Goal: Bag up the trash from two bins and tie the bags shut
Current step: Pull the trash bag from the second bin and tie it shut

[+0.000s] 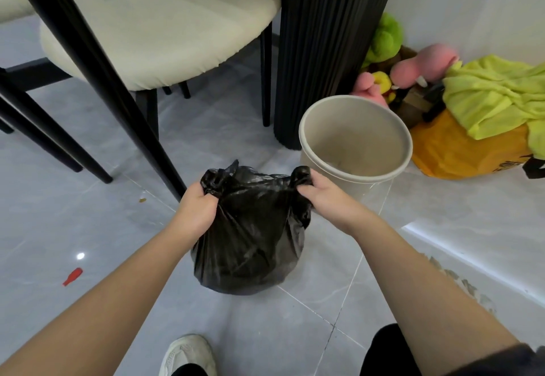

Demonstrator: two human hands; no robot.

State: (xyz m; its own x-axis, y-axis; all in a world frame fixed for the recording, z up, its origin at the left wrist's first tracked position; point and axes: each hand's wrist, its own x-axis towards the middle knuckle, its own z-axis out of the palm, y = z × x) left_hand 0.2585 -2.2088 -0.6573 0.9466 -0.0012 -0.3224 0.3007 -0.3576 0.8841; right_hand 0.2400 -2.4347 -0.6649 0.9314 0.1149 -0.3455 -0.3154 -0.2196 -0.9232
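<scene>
Black plastic, glossy and creased, bunched tight in both fists. The left hand [197, 210] is clenched around one gathered ear of the trash bag [250, 237], and the right hand [321, 195] is clenched around the other, the two ears pulled apart across the top. The bag's mouth is drawn in but not knotted. It bulges round and full at the bottom, which rests on the grey tiled floor [88, 213], just in front of the person's white shoe [188, 355]. The bag stands upright, long axis running from floor to hands, ears pointing up and outward; what is inside cannot be seen through the plastic.

Just beyond the right hand stands a beige bin [354, 139], upright, mouth open to the camera, no liner in it, and it looks empty apart from some faint marks at the bottom. Behind it rises a black ribbed column [324, 51]. To the right, an orange bag [460, 154] sits by the wall with a lime-green cloth [495, 92] draped over it, and plush toys [407, 68] in pink and green are piled behind. A cream-seated chair [147, 27] is at the upper left, and a small red object [72, 276] lies on the floor at left.
</scene>
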